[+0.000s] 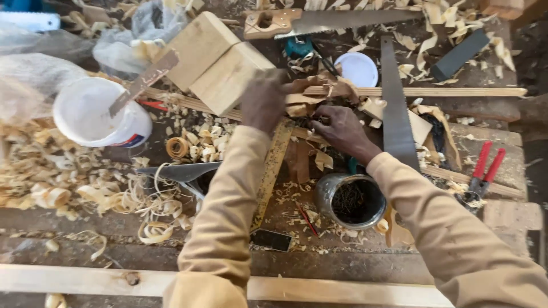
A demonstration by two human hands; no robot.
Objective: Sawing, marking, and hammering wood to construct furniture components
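Gripping the long pale wooden strip [422,91] lying crosswise mid-surface, my left hand [264,100] clasps it while my right hand [338,126] pinches near its end.

Tan sleeves [228,228] cover both arms. At ten o'clock stands a white plastic bucket [94,114] with a blue and red label. Pale yellow wood shavings [51,171] lie at nine o'clock. Pliers with red handles [485,168] sit at three o'clock. The folding ruler [273,171] is yellow, the hand saw blade [394,108] dark grey, and the round lid [357,68] at one o'clock white.
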